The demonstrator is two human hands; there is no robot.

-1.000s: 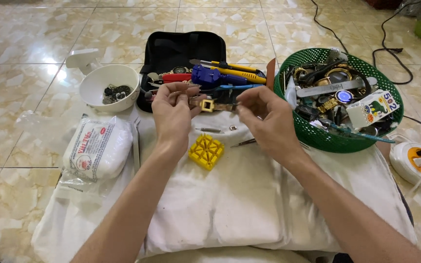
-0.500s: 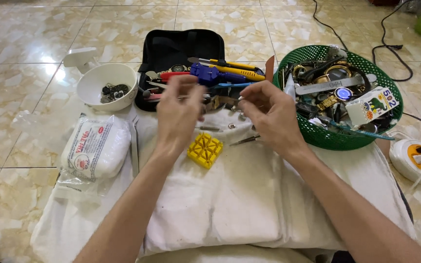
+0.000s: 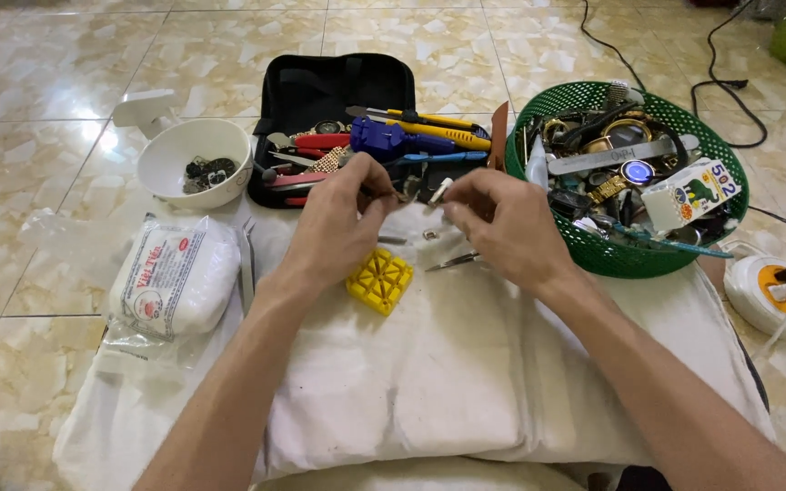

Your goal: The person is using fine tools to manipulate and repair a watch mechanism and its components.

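Left hand [image 3: 343,218] lower, nearer right hand [image 3: 502,227]

A home floor used as a watch-repair spot: glossy beige marble-pattern floor tiles [image 3: 65,55], an open black fabric tool case [image 3: 320,91], a round green plastic basket [image 3: 593,250] of watch parts.

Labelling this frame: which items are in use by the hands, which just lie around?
In use: left hand and right hand pinching a small metal part.

Lying about: yellow block, tweezers, tool case, white bowl, green basket, white bag.
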